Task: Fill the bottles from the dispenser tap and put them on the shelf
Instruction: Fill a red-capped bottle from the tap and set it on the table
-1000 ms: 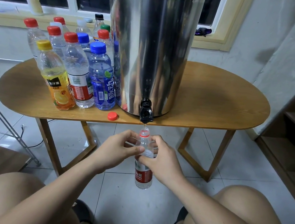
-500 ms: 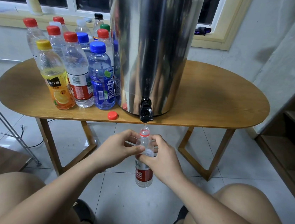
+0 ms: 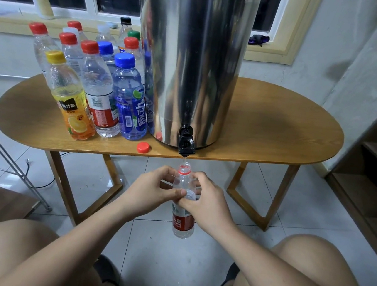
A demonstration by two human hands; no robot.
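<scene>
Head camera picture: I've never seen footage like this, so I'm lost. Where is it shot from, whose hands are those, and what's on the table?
The camera sits on a person's head, looking forward and down, so the bare arms and knees are their own. Their left hand and right hand both grip a clear red-labelled bottle, uncapped, its mouth just under the black tap of a steel dispenser. The dispenser stands on an oval wooden table. Beside it stand capped bottles, among them an orange juice bottle, and one loose red cap lies near the table's front edge.
</scene>
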